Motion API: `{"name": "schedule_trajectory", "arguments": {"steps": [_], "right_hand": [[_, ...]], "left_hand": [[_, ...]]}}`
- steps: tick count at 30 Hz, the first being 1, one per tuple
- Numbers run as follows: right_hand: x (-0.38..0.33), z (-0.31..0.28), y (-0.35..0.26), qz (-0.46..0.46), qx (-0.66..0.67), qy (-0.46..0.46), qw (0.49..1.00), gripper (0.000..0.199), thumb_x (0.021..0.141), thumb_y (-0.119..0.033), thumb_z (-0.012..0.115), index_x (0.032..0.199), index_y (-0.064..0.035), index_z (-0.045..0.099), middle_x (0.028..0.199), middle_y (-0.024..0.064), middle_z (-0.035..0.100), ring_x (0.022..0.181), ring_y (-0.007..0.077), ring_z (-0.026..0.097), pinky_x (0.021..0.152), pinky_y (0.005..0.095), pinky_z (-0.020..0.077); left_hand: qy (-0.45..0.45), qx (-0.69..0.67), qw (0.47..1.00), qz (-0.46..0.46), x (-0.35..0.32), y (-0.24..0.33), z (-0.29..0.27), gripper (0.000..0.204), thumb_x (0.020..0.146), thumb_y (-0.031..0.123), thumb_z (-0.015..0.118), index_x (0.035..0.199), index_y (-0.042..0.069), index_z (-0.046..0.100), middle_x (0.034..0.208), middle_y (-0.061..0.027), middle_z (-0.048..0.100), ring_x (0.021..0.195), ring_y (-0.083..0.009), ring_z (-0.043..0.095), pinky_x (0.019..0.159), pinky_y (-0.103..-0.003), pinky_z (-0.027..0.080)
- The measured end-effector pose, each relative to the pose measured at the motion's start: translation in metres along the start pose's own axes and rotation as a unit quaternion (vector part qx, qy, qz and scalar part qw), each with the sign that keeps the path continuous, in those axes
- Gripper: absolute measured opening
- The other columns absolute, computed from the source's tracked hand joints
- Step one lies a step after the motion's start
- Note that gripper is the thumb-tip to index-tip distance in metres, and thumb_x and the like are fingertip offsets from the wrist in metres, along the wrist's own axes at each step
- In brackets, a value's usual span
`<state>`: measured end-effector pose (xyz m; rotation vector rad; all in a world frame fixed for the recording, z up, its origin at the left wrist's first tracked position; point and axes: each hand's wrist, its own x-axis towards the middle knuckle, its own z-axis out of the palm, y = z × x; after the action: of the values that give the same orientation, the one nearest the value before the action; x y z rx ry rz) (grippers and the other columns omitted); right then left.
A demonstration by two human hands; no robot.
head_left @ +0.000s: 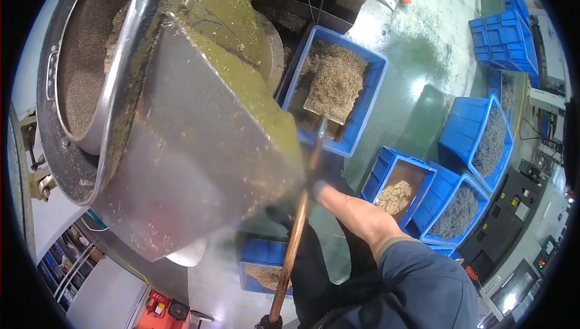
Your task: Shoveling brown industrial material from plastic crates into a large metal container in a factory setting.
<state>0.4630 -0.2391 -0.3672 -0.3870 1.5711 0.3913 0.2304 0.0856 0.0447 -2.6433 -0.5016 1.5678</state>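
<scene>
Currently the right hand [317, 189], fingers clamped on the shovel handle [294, 241], holds the blade in the blue crate [336, 87] of shavings; keep it level when lifting; left hand unseen.

The right hand [318, 189], apparently gloved, grips a shovel [305, 193] loaded with shavings over a blue crate [374, 66].

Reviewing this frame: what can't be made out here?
- Left hand: not in the head view.
- Right hand: fingers on the shovel handle hidden by the metal chute.
- Contents of the blue crate: too blurred to identify.
- Chute outlet: covered by its own wall.
</scene>
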Motion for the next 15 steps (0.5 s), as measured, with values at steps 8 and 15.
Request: {"name": "schedule_trajectory", "arguments": {"steps": [8, 15], "right_hand": [[-0.093, -0.007, 0.019, -0.052, -0.001, -0.051, 0.997, 0.012, 0.083, -0.010, 0.065, 0.075, -0.0056, 0.057, 0.057, 0.0065, 0.050, 0.042, 0.0204, 0.048, 0.039, 0.0353, 0.0398], [-0.232, -0.005, 0.032, -0.120, -0.044, -0.048, 0.991, 0.012, 0.083, -0.009, 0.066, 0.074, -0.0059, 0.059, 0.057, 0.0060, 0.053, 0.041, 0.0194, 0.050, 0.038, 0.0335, 0.0409]], "left_hand": [[-0.118, -0.564, 0.805, 0.141, -0.064, -0.062, -0.002, 0.012, 0.085, 0.025, 0.066, 0.086, 0.013, 0.065, 0.060, -0.0018, 0.059, 0.050, -0.0139, 0.054, 0.048, -0.034, 0.045], [-0.295, -0.673, 0.672, -0.093, -0.157, -0.135, -0.048, 0.031, 0.093, 0.028, 0.048, 0.096, 0.000, 0.061, 0.061, -0.0010, 0.055, 0.039, -0.0072, 0.040, 0.034, -0.023, 0.032]]}}
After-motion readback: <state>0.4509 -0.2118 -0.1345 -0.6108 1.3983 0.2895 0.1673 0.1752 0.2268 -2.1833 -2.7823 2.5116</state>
